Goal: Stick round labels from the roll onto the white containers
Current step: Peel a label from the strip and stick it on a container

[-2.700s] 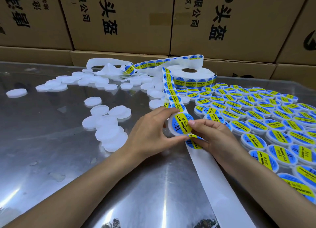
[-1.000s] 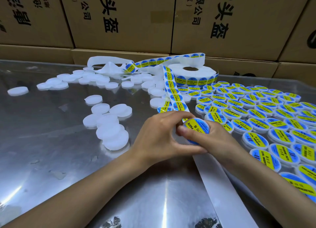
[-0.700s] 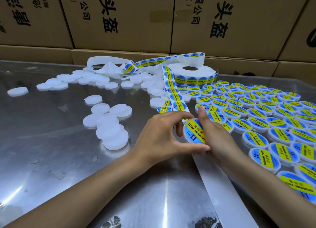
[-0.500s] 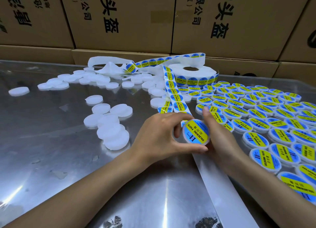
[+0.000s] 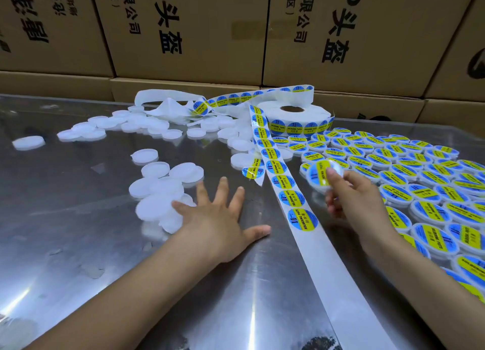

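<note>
- The right hand [image 5: 351, 200] was raised just above the tabletop [image 5: 78, 231], and a labelled container [image 5: 321, 175] was pinched in its grip between thumb and fingers, tilted so that the blue-and-yellow label faced the camera.
- Right of that grip, and reaching far beyond it, the labelled containers [image 5: 409, 181] were laid out in close rows.
- The left hand [image 5: 220, 218] was spread flat — fingers straight and splayed, nothing grasped — with its outer finger touching the nearest unlabelled white containers [image 5: 160, 189], which were heaped just left of it.
- Between the two hands the label strip [image 5: 286, 189] was stretched across the tabletop, with round labels on its far part and bare backing nearer the person.
- Beyond both hands the label roll [image 5: 294, 118] was seen lying flat, with loose white backing [image 5: 168, 105] bunched to its left — more white containers were scattered around that.
- Cardboard boxes [image 5: 196, 29] were stacked behind the tabletop.
</note>
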Motion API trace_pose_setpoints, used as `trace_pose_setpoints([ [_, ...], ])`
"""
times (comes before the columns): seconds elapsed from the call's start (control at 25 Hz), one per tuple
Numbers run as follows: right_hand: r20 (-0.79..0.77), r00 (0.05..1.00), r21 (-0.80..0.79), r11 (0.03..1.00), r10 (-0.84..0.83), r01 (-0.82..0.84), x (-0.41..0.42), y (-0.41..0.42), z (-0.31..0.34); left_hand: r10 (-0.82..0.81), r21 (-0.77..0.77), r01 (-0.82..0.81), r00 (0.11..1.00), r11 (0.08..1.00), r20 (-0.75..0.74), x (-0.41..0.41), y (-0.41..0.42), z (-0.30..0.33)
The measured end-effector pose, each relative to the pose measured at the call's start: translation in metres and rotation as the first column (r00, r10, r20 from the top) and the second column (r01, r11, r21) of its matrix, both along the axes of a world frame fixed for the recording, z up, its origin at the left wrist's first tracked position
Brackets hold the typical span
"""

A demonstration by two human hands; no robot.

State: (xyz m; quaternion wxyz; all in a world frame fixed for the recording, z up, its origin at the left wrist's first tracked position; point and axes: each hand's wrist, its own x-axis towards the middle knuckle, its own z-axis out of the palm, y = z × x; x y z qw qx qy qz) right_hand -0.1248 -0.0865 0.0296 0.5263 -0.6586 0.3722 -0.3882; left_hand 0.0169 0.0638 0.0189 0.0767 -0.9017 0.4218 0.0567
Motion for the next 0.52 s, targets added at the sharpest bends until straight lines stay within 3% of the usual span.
trace_pose_setpoints([
  [0.12, 0.114, 0.993, 0.214, 0.977, -0.028, 0.003, -0.003, -0.008, -0.001, 0.096, 0.004, -0.096, 0.993, 0.995, -0.070, 0.005, 0.000, 0.004],
  [0.24, 0.150, 0.989, 0.306, 0.951, 0.003, -0.049, -0.008, -0.009, -0.001, 0.063, 0.010, -0.063, 0.993, 0.998, -0.102, 0.004, -0.004, 0.001],
  [0.4, 0.071, 0.997, 0.295, 0.955, -0.035, 0.013, -0.005, -0.007, -0.001, -0.106, -0.133, 0.099, 0.993, 0.986, -0.046, 0.003, -0.012, -0.006],
  [0.52, -0.017, 0.999, 0.130, 0.991, 0.030, -0.027, -0.001, 0.000, 0.000, -0.394, -0.350, 0.378, 0.919, 0.857, 0.029, 0.004, -0.016, -0.008],
])
